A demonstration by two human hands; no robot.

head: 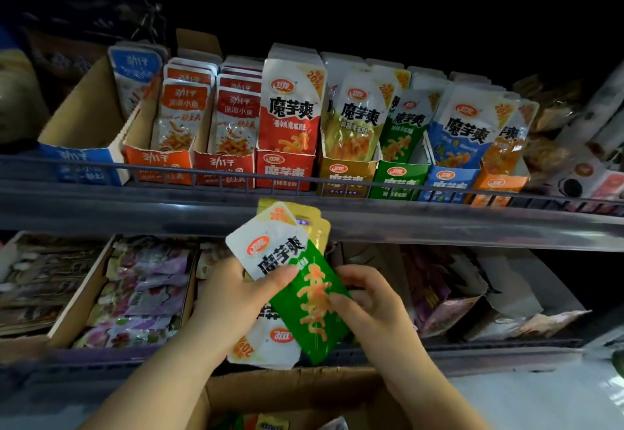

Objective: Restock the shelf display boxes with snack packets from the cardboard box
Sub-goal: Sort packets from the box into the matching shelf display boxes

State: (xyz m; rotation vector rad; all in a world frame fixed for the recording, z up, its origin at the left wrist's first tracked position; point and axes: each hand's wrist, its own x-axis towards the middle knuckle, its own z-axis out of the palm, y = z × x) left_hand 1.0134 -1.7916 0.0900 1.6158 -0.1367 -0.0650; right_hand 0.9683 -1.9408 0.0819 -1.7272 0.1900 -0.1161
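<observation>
**Inspector:** State of the hands?

**Me:** My left hand grips a fanned bundle of glossy foil snack packets, with the thumb pressed across the white upper half of the front one. My right hand has its fingers curled at the right edge of that front green-and-white foil packet, one fingertip lying on its green face.

**Inspector:** Location of the bundle?

**Me:** It is held in the air, its top overlapping the grey front edge of the upper shelf. It is above the open brown cardboard box at the bottom of view. Yellow foil packets stick out behind the front one. A white foil packet at the bottom of the bundle is upside down.

**Inspector:** The display boxes?

**Me:** They stand side by side on the upper shelf, all holding upright packets. From the left these are a red printed card display box, a yellow one, a green card display box, a blue one and an orange one. The green box is up and to the right of my hands, well apart from the bundle. The lower shelf is too dim to read.
</observation>
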